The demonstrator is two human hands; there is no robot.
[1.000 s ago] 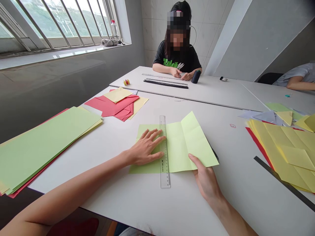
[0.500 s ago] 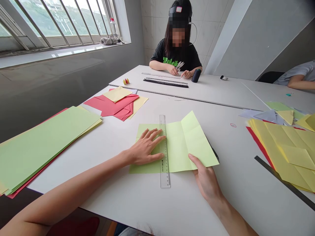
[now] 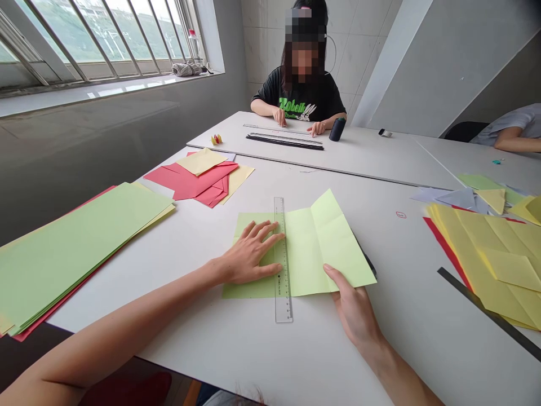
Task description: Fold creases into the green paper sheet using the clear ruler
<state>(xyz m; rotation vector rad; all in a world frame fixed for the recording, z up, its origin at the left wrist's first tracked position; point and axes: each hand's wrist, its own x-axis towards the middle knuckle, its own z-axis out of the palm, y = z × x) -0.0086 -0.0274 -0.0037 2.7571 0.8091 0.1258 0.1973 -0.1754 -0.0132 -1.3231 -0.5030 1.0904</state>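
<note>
A clear plastic ruler lies upright across a sheet of light green paper on the white table. The sheet's right part is folded, with creases showing. My left hand presses flat on the paper, its spread fingertips against the ruler's left edge. My right hand pinches the sheet's lower edge right of the ruler, thumb on top. A dark strip shows from under the sheet's right edge.
A stack of long green sheets lies at the left, with red and yellow paper beyond it. Folded yellow sheets and a black straightedge lie at the right. Across the table, a co-worker sits behind metal rulers and a dark spool.
My hands and the paper have not moved. The co-worker across the table has moved their hands apart, and their left-hand side hand now rests further left near the ruler's end.
</note>
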